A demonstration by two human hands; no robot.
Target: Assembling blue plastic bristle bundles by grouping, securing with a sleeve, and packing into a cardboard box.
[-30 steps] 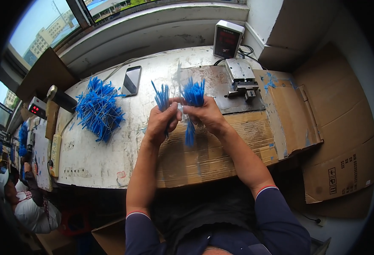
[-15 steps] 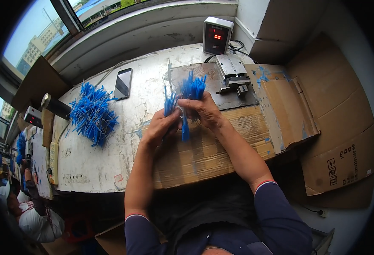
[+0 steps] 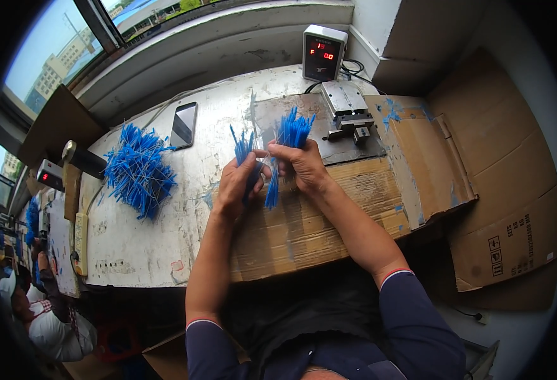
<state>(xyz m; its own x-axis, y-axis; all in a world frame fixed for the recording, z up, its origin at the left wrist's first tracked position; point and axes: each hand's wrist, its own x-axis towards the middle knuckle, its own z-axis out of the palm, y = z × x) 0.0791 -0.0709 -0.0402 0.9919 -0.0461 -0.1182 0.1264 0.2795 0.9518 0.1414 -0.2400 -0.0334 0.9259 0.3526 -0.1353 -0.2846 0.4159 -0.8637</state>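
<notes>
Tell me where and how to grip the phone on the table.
Probably best across the middle of the phone, pinching its two long edges, coming from above and the right: it lies flat, and the heap of blue pieces crowds its near left corner.

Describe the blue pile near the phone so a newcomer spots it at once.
On the white table, look left of the left hand, near the phone. The pile is a tangle of thin blue pieces. Unlike the gripped bundles, it lies loose, pointing every way.
</notes>
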